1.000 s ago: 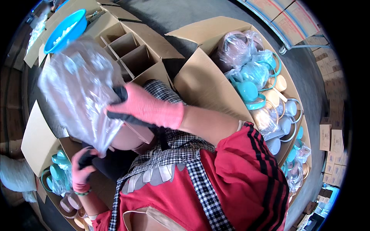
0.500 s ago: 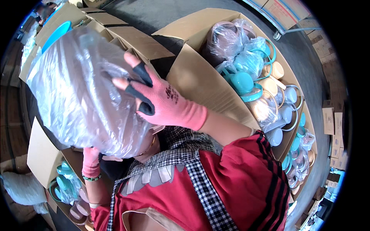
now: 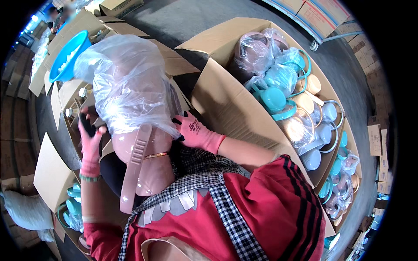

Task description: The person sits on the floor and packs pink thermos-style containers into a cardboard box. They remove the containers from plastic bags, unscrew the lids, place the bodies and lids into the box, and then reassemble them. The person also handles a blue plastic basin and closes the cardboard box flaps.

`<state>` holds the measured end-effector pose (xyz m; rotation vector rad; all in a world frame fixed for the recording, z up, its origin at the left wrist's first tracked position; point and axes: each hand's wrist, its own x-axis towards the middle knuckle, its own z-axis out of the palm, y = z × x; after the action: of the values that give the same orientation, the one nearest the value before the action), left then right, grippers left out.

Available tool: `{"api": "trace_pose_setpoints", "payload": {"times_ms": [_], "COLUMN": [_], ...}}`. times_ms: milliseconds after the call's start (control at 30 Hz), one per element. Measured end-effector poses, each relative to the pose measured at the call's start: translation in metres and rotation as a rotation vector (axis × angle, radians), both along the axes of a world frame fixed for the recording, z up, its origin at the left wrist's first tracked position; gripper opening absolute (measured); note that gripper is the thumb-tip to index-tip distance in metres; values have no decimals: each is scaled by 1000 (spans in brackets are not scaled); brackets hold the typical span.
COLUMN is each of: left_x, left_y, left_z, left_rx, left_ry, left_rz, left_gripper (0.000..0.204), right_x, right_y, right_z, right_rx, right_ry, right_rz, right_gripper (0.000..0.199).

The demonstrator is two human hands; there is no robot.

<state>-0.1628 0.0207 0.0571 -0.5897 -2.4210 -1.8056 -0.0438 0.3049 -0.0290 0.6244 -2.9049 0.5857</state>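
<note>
In front of my chest is a mauve plastic vessel [image 3: 159,176] with rounded lobes and a long ribbed handle [image 3: 134,172]. A clear plastic bag [image 3: 130,82] covers its far part, while the near lobes and handle stick out bare. My right hand [image 3: 196,132], in a pink glove with dark finger parts, has its fingers bent at the bag's edge on the right side. Part of those fingers is hidden by the bag. To the left of the vessel, my left hand [image 3: 90,139] is apart from the bag, its gloved fingers spread and holding nothing.
A large carton [image 3: 244,108] at right holds teal, peach, blue and mauve plastic vessels, some bagged. Cartons stand at left, beside a blue basin [image 3: 69,56] with small white pieces. A loaded trolley [image 3: 320,26] is far right; a white sack [image 3: 28,211] lies lower left.
The bagged vessel has come down and turned, so its bare lobes and handle show. My right hand has moved down to the bag's edge; my left hand has come off the bag, fingers spread.
</note>
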Motion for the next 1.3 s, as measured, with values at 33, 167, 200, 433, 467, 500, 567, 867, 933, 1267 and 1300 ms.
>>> {"api": "trace_pose_setpoints", "payload": {"times_ms": [33,167,200,433,467,500,567,867,933,1267,1300], "left_x": [-9,20,36,107,105,101,99,97,91,48,47], "left_y": [8,37,40,84,92,111,143,243,236,196,188], "left_z": [0,1,2,49,57,73,92,61,43,-21,-29], "left_rx": [-28,44,13,-139,-225,-247,-269,-84,-180,-348,-367], "left_ry": [-76,-467,-409,-6,95,265,472,323,209,143,125], "left_rz": [-114,-338,-406,-603,-619,-694,-798,-1051,-1050,-858,-822], "left_gripper": [73,81,83,104,102,102,99,79,78,60,60], "right_x": [-2,9,12,49,51,64,80,129,126,-2,-25], "right_y": [-1,8,11,46,52,69,96,209,228,343,332], "right_z": [-6,2,2,15,20,36,56,133,131,13,37], "right_rx": [-44,-439,-572,-1003,-1034,-1021,-1024,-1160,-1343,-814,-846], "right_ry": [34,-61,-132,-153,-156,-128,-78,-44,-234,-754,-1007], "right_rz": [3,-60,-106,-365,-369,-431,-495,-650,-633,-639,-699], "right_gripper": [43,44,43,39,39,38,36,28,29,23,21]}}
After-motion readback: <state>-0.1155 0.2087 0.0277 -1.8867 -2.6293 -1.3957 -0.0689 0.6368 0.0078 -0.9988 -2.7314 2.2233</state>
